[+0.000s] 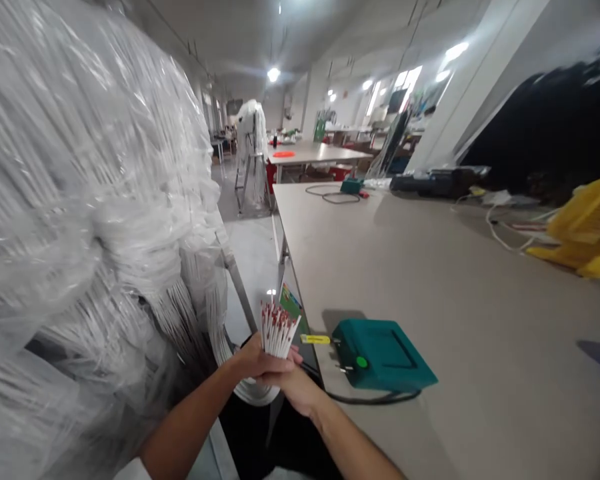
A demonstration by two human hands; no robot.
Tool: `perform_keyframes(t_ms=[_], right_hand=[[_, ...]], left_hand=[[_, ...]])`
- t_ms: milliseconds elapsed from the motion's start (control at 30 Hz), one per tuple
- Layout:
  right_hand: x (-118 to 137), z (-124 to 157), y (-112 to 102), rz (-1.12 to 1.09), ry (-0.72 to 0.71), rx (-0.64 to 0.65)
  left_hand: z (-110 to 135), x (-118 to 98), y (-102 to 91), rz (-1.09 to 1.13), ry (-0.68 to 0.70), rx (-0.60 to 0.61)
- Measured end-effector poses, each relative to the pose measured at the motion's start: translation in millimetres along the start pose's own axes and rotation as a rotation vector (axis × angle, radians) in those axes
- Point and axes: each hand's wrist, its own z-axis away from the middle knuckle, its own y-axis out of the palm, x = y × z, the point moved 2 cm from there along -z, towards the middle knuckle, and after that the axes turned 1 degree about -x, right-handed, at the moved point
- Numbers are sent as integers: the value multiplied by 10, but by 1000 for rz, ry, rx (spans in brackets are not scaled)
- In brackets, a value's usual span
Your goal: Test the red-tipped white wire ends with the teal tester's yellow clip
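A bundle of thin white wires (pixel 279 333) with reddish tips stands nearly upright in front of me, its ends fanned slightly at the top. My left hand (pixel 255 359) is closed around it from the left, thumb across the front. Just below and to the right, my right hand (pixel 293 379) also grips the bundle, its fingertips showing behind the wires. Under my hands the white wires curve down in a loop (pixel 257 393). Close by on the table lies a green box-shaped device (pixel 387 353) with metal prongs, a yellow-labelled piece and a black cord.
Large plastic-wrapped bundles of white wire (pixel 145 240) hang on a rack at my left. The grey table (pixel 460 287) has a yellow basket (pixel 593 227), black items and another green device (pixel 351 185) with a cord. Farther back stand another table (pixel 320 153) and a wire-laden stand (pixel 253 143).
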Motion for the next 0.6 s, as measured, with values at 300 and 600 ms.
perform_keyframes(t_ms=[300,600], right_hand=[[-99,-164,-136,248,73,-263],[-115,-80,-206,601,97,-289]], left_hand=[[-330,447,-195,125,-12,-176],[-508,676,-272,351,-67,-331]])
